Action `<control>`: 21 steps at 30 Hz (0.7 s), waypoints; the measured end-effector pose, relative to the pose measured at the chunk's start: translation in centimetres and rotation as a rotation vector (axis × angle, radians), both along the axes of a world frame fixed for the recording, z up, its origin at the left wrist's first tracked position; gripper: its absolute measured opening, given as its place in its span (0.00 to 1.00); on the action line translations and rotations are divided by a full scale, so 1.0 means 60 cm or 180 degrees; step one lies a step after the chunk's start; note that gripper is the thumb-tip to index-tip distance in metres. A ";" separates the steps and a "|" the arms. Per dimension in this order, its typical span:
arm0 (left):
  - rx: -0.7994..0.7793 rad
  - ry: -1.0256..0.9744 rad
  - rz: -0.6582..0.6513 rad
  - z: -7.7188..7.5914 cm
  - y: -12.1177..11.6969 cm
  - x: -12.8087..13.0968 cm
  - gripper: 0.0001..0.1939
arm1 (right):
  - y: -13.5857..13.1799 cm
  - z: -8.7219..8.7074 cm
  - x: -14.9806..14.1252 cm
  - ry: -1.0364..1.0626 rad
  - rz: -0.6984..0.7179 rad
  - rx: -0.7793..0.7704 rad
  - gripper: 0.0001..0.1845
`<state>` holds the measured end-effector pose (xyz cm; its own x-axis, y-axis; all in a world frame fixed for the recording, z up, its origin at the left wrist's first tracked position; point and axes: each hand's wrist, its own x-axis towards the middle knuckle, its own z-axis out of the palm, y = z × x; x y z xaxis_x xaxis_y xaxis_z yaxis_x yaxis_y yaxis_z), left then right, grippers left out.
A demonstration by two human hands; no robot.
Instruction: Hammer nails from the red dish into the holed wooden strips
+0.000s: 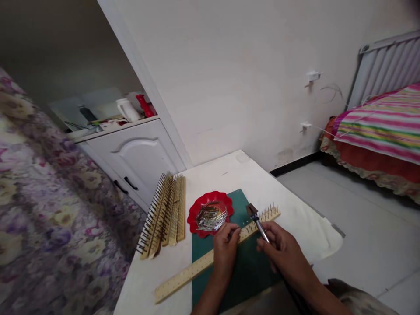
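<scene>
A hammer (262, 229) with a dark head and a metal shaft is gripped in my right hand (284, 249), its head over the strip. My left hand (226, 243) is closed in a pinch at the wooden strip (188, 273), on what looks like a small nail, mostly hidden by the fingers. The strip lies diagonally across a green mat (243, 273). Upright nails (271, 212) stand in its far right part, while rows of small holes mark the near left part. Just beyond my left hand, a red scalloped dish (193, 210) holds many loose nails (211, 217).
Several nail-studded wooden strips (164, 214) lie side by side on the left of the white table (210, 175). A white cabinet (141, 148) and a floral curtain (59, 218) are at the left. On the right are a bed (377, 131) and wall sockets (306, 126).
</scene>
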<state>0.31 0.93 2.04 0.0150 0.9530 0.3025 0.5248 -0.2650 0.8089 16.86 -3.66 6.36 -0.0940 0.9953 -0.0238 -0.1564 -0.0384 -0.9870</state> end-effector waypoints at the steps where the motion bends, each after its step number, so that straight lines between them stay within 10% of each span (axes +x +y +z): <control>1: 0.0029 0.0050 0.0001 -0.001 0.001 0.001 0.10 | 0.000 -0.001 0.000 -0.0016 0.0003 0.0006 0.14; 21: 0.0012 0.0266 0.0009 -0.001 0.013 0.008 0.09 | -0.002 -0.003 0.002 0.0078 0.0442 -0.0056 0.11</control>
<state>0.81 1.71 1.97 0.0376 0.9520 0.3037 0.5912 -0.2662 0.7613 16.97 -3.77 6.18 -0.2315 0.9721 -0.0371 -0.1724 -0.0785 -0.9819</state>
